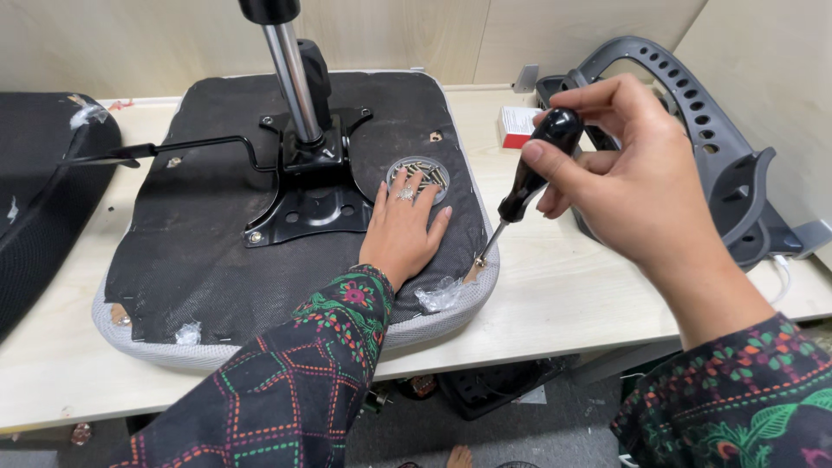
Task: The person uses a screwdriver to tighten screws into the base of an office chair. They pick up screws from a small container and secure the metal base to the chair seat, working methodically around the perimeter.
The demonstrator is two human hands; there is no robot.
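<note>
Lying upside down across the pale wooden table (pixel 555 303) is an office chair seat (pixel 217 260), its black fabric underside up and a grey padded edge showing round the rim. A black metal mounting plate (pixel 308 195) is bolted to the middle of it, with a chrome gas-lift column (pixel 293 78) rising from the plate and a thin black lever (pixel 173 147) running out toward the left. At the far left edge lies another black cushion (pixel 39 199). To the right, against the wall, sits a grey plastic chair part (pixel 719 147) with slots and holes, and just behind the screwdriver is a small red and white box (pixel 517 126).

The right hand (pixel 633 173) is closed round the black handle of a screwdriver (pixel 524 182), thumb on one side and fingers curled over the top. The tool slants down and to the left, its tip touching a screw (pixel 478 260) at the near right corner of the seat underside, just above the grey edge.

The left hand (pixel 403 230) lies flat and open, palm down on the black fabric, near that corner. Its fingertips reach into a small round dish of screws (pixel 418 176) resting on the seat. A ring (pixel 405 194) shows on one finger. Scraps of clear plastic wrap (pixel 439 296) cling to the seat's edge by the wrist.
</note>
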